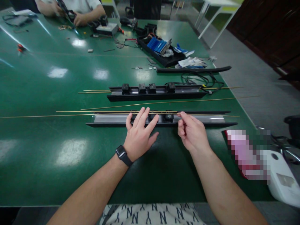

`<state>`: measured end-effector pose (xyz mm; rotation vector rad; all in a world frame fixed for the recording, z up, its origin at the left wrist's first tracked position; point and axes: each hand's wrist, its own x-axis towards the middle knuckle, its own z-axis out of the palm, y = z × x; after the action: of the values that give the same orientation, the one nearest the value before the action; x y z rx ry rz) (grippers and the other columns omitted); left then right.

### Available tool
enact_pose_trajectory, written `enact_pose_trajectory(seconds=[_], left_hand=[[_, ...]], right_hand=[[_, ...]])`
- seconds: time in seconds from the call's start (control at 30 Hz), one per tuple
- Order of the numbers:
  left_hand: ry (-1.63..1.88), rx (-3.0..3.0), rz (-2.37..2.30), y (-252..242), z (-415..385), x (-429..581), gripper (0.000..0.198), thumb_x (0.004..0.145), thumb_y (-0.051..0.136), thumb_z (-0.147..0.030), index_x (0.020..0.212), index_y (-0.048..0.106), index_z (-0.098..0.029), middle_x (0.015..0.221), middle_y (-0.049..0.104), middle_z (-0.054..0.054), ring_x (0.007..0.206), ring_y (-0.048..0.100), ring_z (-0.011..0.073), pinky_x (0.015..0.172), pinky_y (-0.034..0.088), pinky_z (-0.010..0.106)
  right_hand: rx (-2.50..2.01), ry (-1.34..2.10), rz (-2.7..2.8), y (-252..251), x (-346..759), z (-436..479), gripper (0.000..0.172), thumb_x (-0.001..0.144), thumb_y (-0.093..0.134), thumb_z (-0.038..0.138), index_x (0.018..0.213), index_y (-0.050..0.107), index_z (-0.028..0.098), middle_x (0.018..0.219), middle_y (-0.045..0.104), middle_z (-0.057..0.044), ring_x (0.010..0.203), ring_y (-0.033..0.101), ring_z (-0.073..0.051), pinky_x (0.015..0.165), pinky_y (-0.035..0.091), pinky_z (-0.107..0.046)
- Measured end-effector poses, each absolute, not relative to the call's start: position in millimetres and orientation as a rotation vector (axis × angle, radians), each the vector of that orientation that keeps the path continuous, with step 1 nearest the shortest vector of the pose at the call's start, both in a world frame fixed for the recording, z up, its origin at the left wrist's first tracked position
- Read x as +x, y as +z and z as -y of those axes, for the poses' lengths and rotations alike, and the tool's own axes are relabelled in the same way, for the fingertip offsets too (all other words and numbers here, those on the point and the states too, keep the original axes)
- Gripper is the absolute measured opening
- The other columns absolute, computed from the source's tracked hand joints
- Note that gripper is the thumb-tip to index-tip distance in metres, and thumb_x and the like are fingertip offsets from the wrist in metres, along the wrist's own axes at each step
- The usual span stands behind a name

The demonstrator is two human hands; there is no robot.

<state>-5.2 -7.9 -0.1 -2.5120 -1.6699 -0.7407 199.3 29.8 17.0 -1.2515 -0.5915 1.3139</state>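
Observation:
In front of me lies a black channel rail [110, 124] with a pale inner face and several black blocks [168, 116] set in it. Long thin brass-coloured rods [70, 111] run lengthwise over it and stick out far to the left. My left hand [140, 134], a watch on its wrist, rests over the rail with fingers spread, the fingertips on or just above the rods and blocks. My right hand [192, 129] pinches a thin brass rod between thumb and forefinger, over the rail's right half. The left hand hides part of the blocks.
Behind lies a second rail [154, 96] with blocks and rods; a loose rod [122, 106] lies between. Black cable [213, 82], a black strip [194, 69], gloves [192, 62] and a black tray [150, 50] are farther back. A white device [281, 178] sits right. Across the table, a co-worker's hands [81, 19] handle something.

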Motion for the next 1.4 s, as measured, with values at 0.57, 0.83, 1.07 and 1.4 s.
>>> enact_pose_trajectory(seconds=[0.57, 0.83, 1.07, 1.4], left_hand=[[-0.740, -2.515, 1.660, -1.0, 7.9, -5.9, 0.058, 0.096, 0.070, -0.040, 0.151, 0.057, -0.028, 0.169, 0.041, 0.018, 0.159, 0.035, 0.0343, 0.127, 0.015, 0.063], [-0.733, -2.519, 1.675, 0.6, 8.7, -5.7, 0.058, 0.096, 0.069, -0.040, 0.151, 0.056, -0.028, 0.169, 0.041, 0.018, 0.159, 0.034, 0.0345, 0.127, 0.015, 0.063], [-0.738, -2.524, 1.678, 1.1, 8.3, -4.9, 0.058, 0.095, 0.070, -0.039, 0.150, 0.058, -0.027, 0.168, 0.042, 0.019, 0.159, 0.036, 0.0352, 0.127, 0.015, 0.063], [-0.733, -2.523, 1.679, 0.9, 8.5, -5.2, 0.058, 0.095, 0.070, -0.040, 0.151, 0.057, -0.028, 0.169, 0.041, 0.018, 0.159, 0.035, 0.0342, 0.127, 0.015, 0.063]], right_hand=[[-1.267, 1.308, 0.593, 19.2, 199.1, -28.8, 0.022, 0.080, 0.084, 0.033, 0.087, 0.074, 0.015, 0.056, 0.057, 0.006, 0.034, 0.040, -0.004, 0.027, 0.024, -0.015], [-1.292, 1.271, 0.559, 21.9, 199.9, -29.2, 0.022, 0.079, 0.084, 0.031, 0.086, 0.074, 0.014, 0.055, 0.056, 0.005, 0.034, 0.041, -0.004, 0.028, 0.024, -0.015], [-1.281, 1.293, 0.598, 20.0, 199.2, -29.7, 0.029, 0.078, 0.087, 0.038, 0.089, 0.073, 0.014, 0.057, 0.059, 0.004, 0.033, 0.041, -0.004, 0.027, 0.023, -0.015], [-1.264, 1.332, 0.619, 20.5, 198.7, -28.4, 0.028, 0.078, 0.087, 0.035, 0.088, 0.074, 0.013, 0.058, 0.059, 0.004, 0.034, 0.041, -0.004, 0.028, 0.024, -0.015]])
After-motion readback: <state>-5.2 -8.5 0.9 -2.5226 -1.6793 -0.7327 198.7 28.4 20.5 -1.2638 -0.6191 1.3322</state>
